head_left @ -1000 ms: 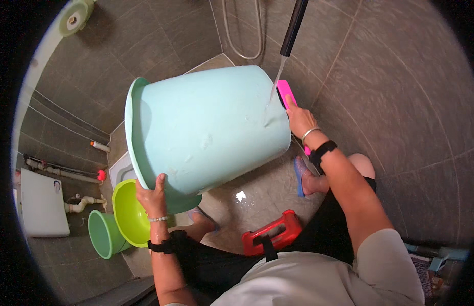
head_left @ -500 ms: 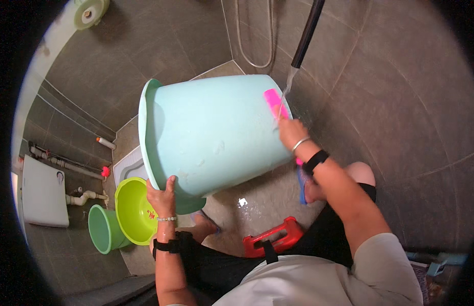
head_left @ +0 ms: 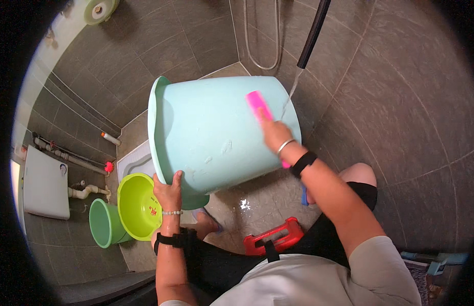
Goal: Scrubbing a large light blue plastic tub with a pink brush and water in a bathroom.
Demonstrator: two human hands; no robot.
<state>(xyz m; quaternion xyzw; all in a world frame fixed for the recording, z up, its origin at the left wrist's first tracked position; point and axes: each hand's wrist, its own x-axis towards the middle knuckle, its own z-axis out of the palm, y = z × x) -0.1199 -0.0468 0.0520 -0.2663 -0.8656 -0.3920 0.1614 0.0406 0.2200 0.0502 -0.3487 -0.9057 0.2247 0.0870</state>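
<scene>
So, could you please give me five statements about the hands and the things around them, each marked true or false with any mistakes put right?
1. The left hand grips the rim of the pale blue tub. True.
2. The right hand holds a yellow sponge. False: it holds a pink brush.
3. Water runs from the end of the black pipe. True.
4. The tub stands upright with its opening facing the ceiling. False: it is tipped over, its opening toward the left of the picture.
5. The green bucket is beside the yellow-green basin. True.
</scene>
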